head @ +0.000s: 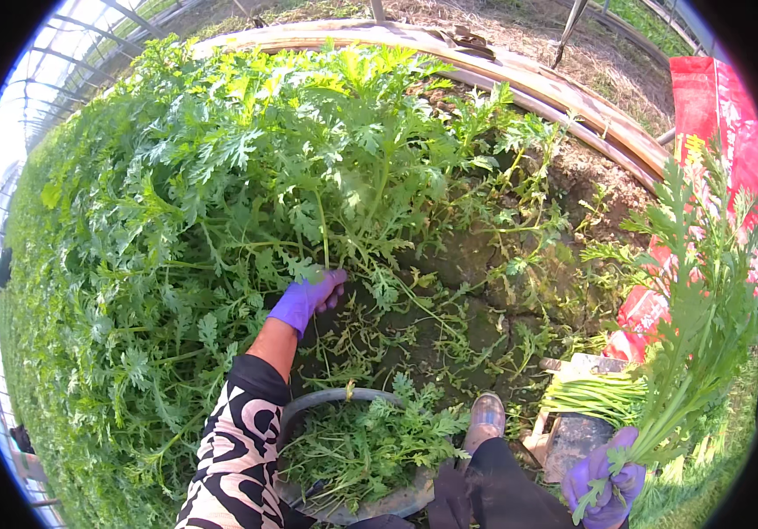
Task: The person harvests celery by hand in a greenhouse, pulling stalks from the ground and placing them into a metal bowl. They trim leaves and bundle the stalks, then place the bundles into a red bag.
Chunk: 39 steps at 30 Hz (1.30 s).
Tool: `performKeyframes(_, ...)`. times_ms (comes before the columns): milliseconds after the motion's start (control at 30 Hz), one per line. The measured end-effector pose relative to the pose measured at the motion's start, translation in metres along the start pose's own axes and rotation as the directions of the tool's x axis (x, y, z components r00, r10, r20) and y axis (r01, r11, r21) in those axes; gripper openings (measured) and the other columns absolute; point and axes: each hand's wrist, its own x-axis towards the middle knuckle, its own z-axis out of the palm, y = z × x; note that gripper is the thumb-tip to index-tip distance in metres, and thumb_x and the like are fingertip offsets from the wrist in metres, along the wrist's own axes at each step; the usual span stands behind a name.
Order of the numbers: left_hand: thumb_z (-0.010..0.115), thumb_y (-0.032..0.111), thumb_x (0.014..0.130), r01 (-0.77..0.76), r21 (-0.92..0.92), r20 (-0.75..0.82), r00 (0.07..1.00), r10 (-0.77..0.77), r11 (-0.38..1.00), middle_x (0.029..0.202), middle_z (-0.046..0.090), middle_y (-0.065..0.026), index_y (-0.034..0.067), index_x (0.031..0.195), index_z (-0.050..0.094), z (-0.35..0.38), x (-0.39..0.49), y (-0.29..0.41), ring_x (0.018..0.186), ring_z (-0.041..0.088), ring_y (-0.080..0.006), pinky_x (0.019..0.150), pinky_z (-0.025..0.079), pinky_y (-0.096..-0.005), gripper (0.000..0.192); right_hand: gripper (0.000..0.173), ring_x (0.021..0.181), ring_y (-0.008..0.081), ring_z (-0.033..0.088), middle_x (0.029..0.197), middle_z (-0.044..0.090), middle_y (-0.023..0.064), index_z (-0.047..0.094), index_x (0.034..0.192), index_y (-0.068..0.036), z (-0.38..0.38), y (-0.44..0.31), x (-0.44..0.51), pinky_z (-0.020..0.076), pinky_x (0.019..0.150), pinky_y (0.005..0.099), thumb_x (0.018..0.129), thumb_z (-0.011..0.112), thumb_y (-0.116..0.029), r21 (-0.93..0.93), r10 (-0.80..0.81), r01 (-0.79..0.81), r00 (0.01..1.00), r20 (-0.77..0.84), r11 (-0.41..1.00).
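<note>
My left hand (pixel 316 297), in a purple glove, reaches into the near edge of the leafy green crop (pixel 273 172). Its fingers are closed around the base of a plant stem (pixel 324 231). On the right, my right hand (pixel 604 483), gloved in purple too, grips a bunch of long leafy stems (pixel 690 344) by the lower ends, leaves pointing up and away. Just left of that bunch, a stack of cut green stems (pixel 594 397) lies on a small wooden stand.
A round dark tub (pixel 333 397) full of loose greens stands near my legs. My shoe (pixel 487 415) is on soil strewn with trimmings. Red printed sacks (pixel 716 125) are at the right. Curved boards (pixel 590 99) edge the bed, beside greenhouse poles.
</note>
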Motion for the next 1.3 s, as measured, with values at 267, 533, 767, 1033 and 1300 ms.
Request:
performKeyframes(267, 0.062, 0.035, 0.088, -0.259, 0.633, -0.198, 0.857, 0.476, 0.73, 0.111, 0.068, -0.017, 0.01, 0.12, 0.063, 0.031, 0.01, 0.039, 0.099, 0.065, -0.0366, 0.084, 0.05, -0.0445, 0.041, 0.018, 0.052, 0.0213, 0.047, 0.073, 0.05, 0.0064, 0.052, 0.092, -0.007, 0.007, -0.013, 0.01, 0.0401, 0.047, 0.0337, 0.086, 0.06, -0.021, 0.261, 0.215, -0.258, 0.959, 0.183, 0.93)
performKeyframes(533, 0.057, 0.033, 0.092, -0.089, 0.45, -0.06, 0.99, 0.129, 0.889, 0.061, 0.062, -0.0103, 0.003, 0.09, 0.069, 0.031, -0.012, 0.001, 0.056, 0.061, -0.0202, 0.054, 0.047, -0.0357, 0.032, 0.017, 0.052, 0.017, 0.046, 0.07, 0.049, 0.0066, 0.051, 0.092, -0.007, 0.016, -0.022, 0.005, 0.0383, 0.047, 0.03, 0.083, 0.064, -0.013, 0.334, 0.124, -0.172, 0.979, 0.162, 0.927)
performKeyframes(767, 0.058, 0.033, 0.094, -0.224, -0.342, -0.518, 0.855, 0.016, 0.913, 0.075, 0.064, -0.0105, 0.0, 0.098, 0.065, 0.007, 0.001, -0.043, 0.058, 0.059, -0.0163, 0.048, 0.045, -0.0315, 0.034, 0.016, 0.048, 0.017, 0.045, 0.063, 0.047, 0.0053, 0.05, 0.09, -0.007, 0.015, -0.019, 0.01, 0.0373, 0.045, 0.0309, 0.083, 0.063, -0.014, 0.301, 0.099, -0.153, 0.977, 0.188, 0.941)
performKeyframes(1033, 0.048, 0.031, 0.097, -0.105, -0.007, -0.314, 0.944, 0.097, 0.994, 0.065, 0.066, -0.0118, 0.0, 0.09, 0.065, -0.028, 0.088, -0.026, 0.043, 0.057, -0.0206, 0.041, 0.043, -0.0323, 0.036, 0.018, 0.051, 0.019, 0.046, 0.063, 0.048, 0.0047, 0.053, 0.092, -0.008, 0.016, -0.019, 0.01, 0.0392, 0.05, 0.0311, 0.08, 0.064, -0.016, 0.294, 0.272, -0.296, 0.955, 0.122, 0.909)
performKeyframes(1300, 0.058, 0.023, 0.092, -0.276, -0.425, -0.187, 0.959, 0.215, 0.862, 0.062, 0.059, -0.0065, 0.002, 0.091, 0.064, -0.014, 0.0, 0.003, 0.044, 0.052, -0.0172, 0.043, 0.04, -0.0303, 0.022, 0.019, 0.052, 0.0198, 0.047, 0.056, 0.046, 0.003, 0.056, 0.093, -0.008, 0.014, -0.019, 0.012, 0.0365, 0.048, 0.0299, 0.081, 0.065, -0.019, 0.245, 0.224, -0.238, 0.971, 0.085, 0.94)
